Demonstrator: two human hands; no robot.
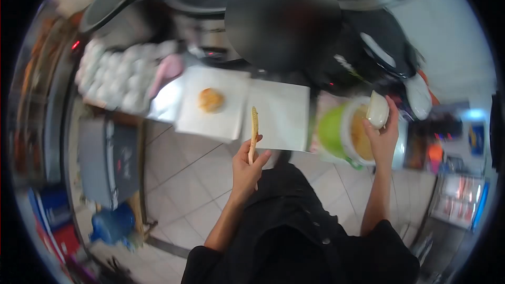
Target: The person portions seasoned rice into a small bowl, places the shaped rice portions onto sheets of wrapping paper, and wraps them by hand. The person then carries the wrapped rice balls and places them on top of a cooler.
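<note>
My left hand [248, 167] is closed round a slim, tan wooden utensil [254, 126] with a darker, speckled upper end. It points up and away from me, seen nearly edge-on, so its exact kind does not show. To the right, my right hand [384, 131] grips a small white bowl [377, 111], tilted on its side above a tub of yellowish batter [362, 137]. The tub has a white rim and a green outside [331, 129]. Beyond my left hand, a round golden piece of food [211, 100] lies on a white sheet [213, 123].
A second white sheet [281, 121] lies beside the first. Many eggs [118, 76] fill a tray at left, near a pink object [169, 68]. A round dark griddle [284, 18] is at the back. A grey box [110, 160] stands lower left, by a blue water bottle [113, 223].
</note>
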